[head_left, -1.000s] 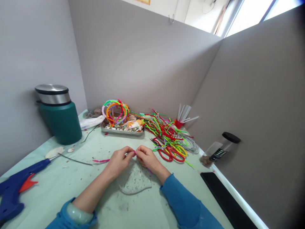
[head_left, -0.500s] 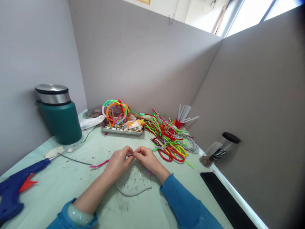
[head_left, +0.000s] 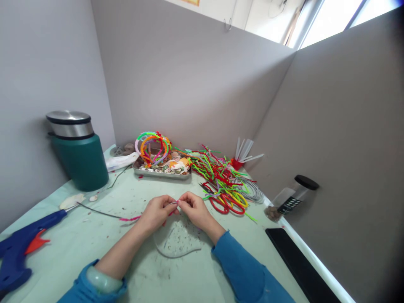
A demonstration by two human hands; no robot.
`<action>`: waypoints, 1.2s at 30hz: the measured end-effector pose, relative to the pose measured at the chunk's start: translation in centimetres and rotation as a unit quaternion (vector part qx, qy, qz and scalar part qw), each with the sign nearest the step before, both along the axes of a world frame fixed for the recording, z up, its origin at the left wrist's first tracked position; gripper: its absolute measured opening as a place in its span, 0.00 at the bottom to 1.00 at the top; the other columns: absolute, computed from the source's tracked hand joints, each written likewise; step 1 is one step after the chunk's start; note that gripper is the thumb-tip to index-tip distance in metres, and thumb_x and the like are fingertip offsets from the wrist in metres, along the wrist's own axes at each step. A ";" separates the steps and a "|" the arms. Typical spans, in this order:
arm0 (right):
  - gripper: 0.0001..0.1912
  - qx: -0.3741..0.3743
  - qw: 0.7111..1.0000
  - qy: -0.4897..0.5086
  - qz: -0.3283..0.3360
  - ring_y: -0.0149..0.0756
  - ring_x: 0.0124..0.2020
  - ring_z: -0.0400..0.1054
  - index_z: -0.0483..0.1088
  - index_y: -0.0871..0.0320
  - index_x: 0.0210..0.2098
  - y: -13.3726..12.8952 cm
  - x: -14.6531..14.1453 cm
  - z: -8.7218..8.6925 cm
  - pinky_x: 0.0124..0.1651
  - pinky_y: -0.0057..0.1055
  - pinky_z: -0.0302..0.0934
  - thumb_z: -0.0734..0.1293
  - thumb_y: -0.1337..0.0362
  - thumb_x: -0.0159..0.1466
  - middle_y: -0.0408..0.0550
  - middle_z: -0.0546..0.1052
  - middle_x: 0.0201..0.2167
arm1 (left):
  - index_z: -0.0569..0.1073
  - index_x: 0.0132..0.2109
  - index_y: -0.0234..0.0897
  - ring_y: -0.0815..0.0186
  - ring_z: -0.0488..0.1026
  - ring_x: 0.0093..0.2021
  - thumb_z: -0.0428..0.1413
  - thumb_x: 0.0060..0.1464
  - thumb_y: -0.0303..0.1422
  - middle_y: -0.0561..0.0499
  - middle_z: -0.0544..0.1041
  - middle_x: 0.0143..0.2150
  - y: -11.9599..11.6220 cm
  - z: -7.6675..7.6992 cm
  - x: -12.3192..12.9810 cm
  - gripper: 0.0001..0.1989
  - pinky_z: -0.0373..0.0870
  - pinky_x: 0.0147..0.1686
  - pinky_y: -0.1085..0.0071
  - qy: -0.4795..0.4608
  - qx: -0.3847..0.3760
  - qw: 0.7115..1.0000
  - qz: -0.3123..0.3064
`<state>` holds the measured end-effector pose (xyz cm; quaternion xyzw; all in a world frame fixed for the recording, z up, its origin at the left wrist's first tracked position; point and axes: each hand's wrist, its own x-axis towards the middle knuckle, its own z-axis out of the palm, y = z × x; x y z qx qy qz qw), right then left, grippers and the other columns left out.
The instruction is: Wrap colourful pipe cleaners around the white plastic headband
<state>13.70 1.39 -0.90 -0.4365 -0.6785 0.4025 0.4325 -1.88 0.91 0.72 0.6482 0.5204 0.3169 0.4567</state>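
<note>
Shifted pink strand [head_left: 130,218] between both hands [head_left: 157,213] [head_left: 195,210]

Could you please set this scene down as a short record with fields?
Left hand: fingers pinched on a pink fuzzy strip, whose end sticks out to the left
Right hand: fingertips pinched close beside the left hand's, on the strip
Nearer the person: a curved grey wire
Behind the hands: a metal tray with colourful rings
To the right: red-handled scissors beside a pile of fuzzy strips
To the left: a blue glue gun and a green flask
</note>
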 end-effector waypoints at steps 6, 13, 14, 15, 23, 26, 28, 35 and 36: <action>0.06 0.008 1.000 -0.001 0.002 0.26 0.22 0.54 0.65 0.59 0.29 0.1 0.1 0.0 0.24 0.23 0.48 0.61 0.62 0.58 0.39 0.63 0.21 | 0.72 0.34 0.35 0.71 0.64 0.19 0.48 0.48 0.35 0.53 0.74 0.26 0.2 -0.2 -0.1 0.11 0.56 0.20 0.76 0.082 0.085 0.993 0.004; 0.06 0.009 1.000 -0.002 0.007 0.26 0.22 0.54 0.65 0.60 0.29 0.1 -0.1 -0.2 0.25 0.23 0.50 0.62 0.62 0.57 0.39 0.63 0.21 | 0.72 0.31 0.37 0.69 0.66 0.26 0.49 0.46 0.28 0.54 0.74 0.25 -0.1 0.1 -0.1 0.08 0.55 0.27 0.76 0.200 0.159 0.966 0.031; 0.06 0.009 1.000 0.001 0.009 0.26 0.22 0.54 0.65 0.60 0.29 0.2 -0.1 -0.2 0.25 0.23 0.50 0.62 0.62 0.57 0.38 0.63 0.21 | 0.72 0.32 0.38 0.69 0.66 0.26 0.49 0.46 0.28 0.54 0.74 0.26 -0.2 0.1 0.0 0.07 0.55 0.27 0.76 0.206 0.167 0.964 0.032; 0.06 0.008 1.000 0.004 0.011 0.26 0.22 0.54 0.65 0.60 0.29 0.2 -0.1 -0.2 0.26 0.23 0.50 0.62 0.62 0.57 0.38 0.63 0.21 | 0.71 0.32 0.38 0.69 0.67 0.27 0.50 0.46 0.29 0.54 0.75 0.27 -0.3 0.1 0.0 0.07 0.55 0.27 0.76 0.209 0.174 0.962 0.033; 0.07 -0.016 1.000 0.026 0.007 0.26 0.22 0.54 0.65 0.60 0.27 0.3 0.0 0.2 0.25 0.23 0.50 0.63 0.62 0.56 0.39 0.63 0.21 | 0.70 0.36 0.40 0.66 0.71 0.35 0.51 0.47 0.32 0.53 0.76 0.35 -0.6 0.3 0.0 0.07 0.59 0.34 0.75 0.197 0.231 0.953 0.019; 0.07 -0.021 0.999 0.030 0.007 0.25 0.22 0.54 0.65 0.60 0.27 0.2 0.1 0.4 0.25 0.23 0.49 0.63 0.62 0.56 0.38 0.63 0.20 | 0.70 0.38 0.41 0.66 0.71 0.36 0.50 0.48 0.32 0.53 0.76 0.36 -0.6 0.3 -0.1 0.08 0.60 0.35 0.74 0.183 0.247 0.951 0.017; 0.07 -0.022 0.999 0.030 0.009 0.25 0.22 0.55 0.65 0.60 0.27 0.2 0.1 0.4 0.25 0.23 0.49 0.63 0.61 0.56 0.39 0.63 0.21 | 0.71 0.37 0.41 0.66 0.71 0.35 0.49 0.49 0.32 0.53 0.76 0.36 -0.6 0.4 -0.1 0.08 0.60 0.34 0.75 0.177 0.250 0.952 0.015; 0.07 -0.011 1.000 0.005 0.016 0.25 0.21 0.54 0.65 0.60 0.28 0.4 0.2 0.0 0.24 0.22 0.48 0.62 0.62 0.57 0.38 0.62 0.20 | 0.74 0.33 0.39 0.70 0.67 0.25 0.49 0.50 0.38 0.54 0.77 0.29 -0.5 0.8 -0.3 0.11 0.58 0.28 0.75 0.135 0.197 0.971 0.031; 0.07 -0.005 1.000 -0.002 0.016 0.25 0.21 0.53 0.65 0.60 0.28 0.4 0.2 -0.1 0.24 0.22 0.48 0.62 0.62 0.57 0.38 0.62 0.20 | 0.74 0.32 0.39 0.70 0.66 0.25 0.49 0.50 0.39 0.54 0.76 0.27 -0.4 0.9 -0.3 0.12 0.58 0.28 0.75 0.126 0.187 0.974 0.035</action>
